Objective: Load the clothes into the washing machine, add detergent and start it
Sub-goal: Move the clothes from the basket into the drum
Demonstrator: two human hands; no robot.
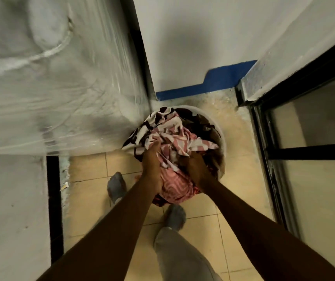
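Note:
A white round bucket (223, 138) stands on the tiled floor, heaped with clothes. On top lies a pink-and-white patterned cloth (179, 138), with a dark brown-and-white garment (142, 130) beside it. My left hand (152, 165) is closed on the pink cloth at the pile's left side. My right hand (197, 169) grips into the clothes on the right, fingers buried in the fabric. A large appliance wrapped in clear plastic film (61, 78), possibly the washing machine, fills the upper left; its lid and controls are blurred.
Beige floor tiles (93, 167) run under my grey-socked feet (174, 218), close to the bucket. A white wall with a blue base stripe (213, 82) is behind. A black-framed glass door (304, 151) stands at the right. A black strip (54, 199) edges the left wall.

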